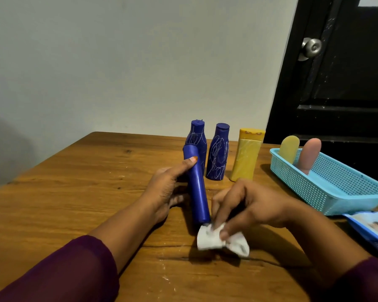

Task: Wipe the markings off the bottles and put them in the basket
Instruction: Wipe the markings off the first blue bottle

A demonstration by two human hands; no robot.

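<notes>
My left hand [169,188] grips a long blue bottle [197,188], tilted with its near end over the table. My right hand [247,205] pinches a crumpled white wipe [207,237] against that near end. Behind them stand two blue bottles [198,138] [217,155] covered in white scribbles and a yellow bottle [246,155]. A light blue basket [327,182] sits at the right with a yellow bottle [289,149] and a pink bottle [310,155] leaning inside it.
The wooden table [85,192] meets a pale wall at the back. A blue wipe packet [373,229] lies at the right edge, near the basket. A black door with a metal knob [311,47] stands behind the basket.
</notes>
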